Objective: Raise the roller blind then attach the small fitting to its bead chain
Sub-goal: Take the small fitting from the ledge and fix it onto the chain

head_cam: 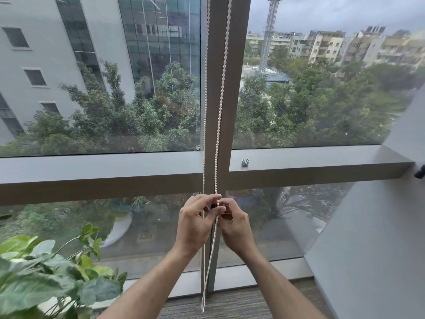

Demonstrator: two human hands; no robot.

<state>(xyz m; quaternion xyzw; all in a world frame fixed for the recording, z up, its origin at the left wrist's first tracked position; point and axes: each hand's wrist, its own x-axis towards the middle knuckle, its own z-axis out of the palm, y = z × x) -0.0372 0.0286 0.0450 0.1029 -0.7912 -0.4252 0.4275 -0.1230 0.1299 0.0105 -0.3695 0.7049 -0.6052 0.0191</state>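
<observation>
A white bead chain (pixel 221 97) hangs in a long loop down the brown window mullion (pixel 234 65), its bottom near the floor. My left hand (pixel 195 224) and my right hand (pixel 234 224) meet on the chain just below the horizontal window bar. Both pinch the chain's right strand with thumb and fingers. A small dark piece (pixel 215 205) shows between the fingertips; I cannot tell whether it is the fitting. The roller blind itself is out of view above the frame.
A small metal clip (pixel 245 162) is fixed on the grey window ledge (pixel 322 162) right of the mullion. A leafy potted plant (pixel 46 272) stands at lower left. A grey wall (pixel 379 238) closes the right side. Carpet (pixel 230 305) runs below the glass.
</observation>
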